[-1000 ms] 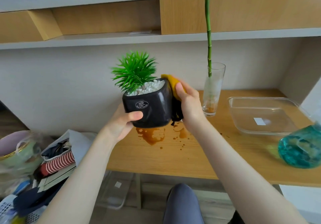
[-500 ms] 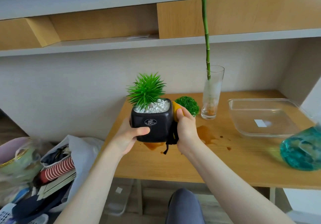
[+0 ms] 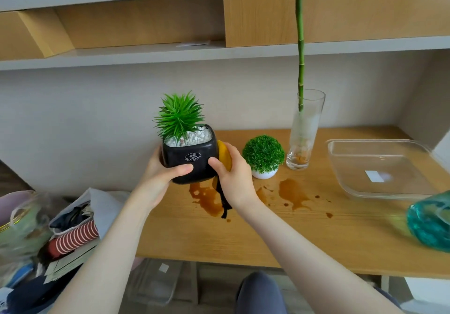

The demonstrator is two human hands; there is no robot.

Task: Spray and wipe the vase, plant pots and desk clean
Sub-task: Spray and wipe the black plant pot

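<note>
My left hand [image 3: 162,174] grips a black square plant pot [image 3: 192,160] with white pebbles and a spiky green plant, held in the air above the desk's left end. My right hand [image 3: 232,177] presses a yellow cloth [image 3: 224,157] with a dark hanging edge against the pot's right side. A small round green plant in a white pot [image 3: 264,159] stands on the wooden desk [image 3: 243,238]. Just right of it stands a tall glass vase [image 3: 305,131] with a green bamboo stem. Brown liquid stains [image 3: 293,193] lie on the desk below the pot.
A clear rectangular glass dish [image 3: 379,167] sits at the desk's right. A teal spray bottle [image 3: 431,223] is at the right edge. Shelves hang above. Bags and clutter [image 3: 60,231] fill the floor at the left. My knee [image 3: 260,294] is under the desk's front edge.
The pot came down from a raised, tilted hold and now sits more upright in my hands. The small round plant behind it has come into view.
</note>
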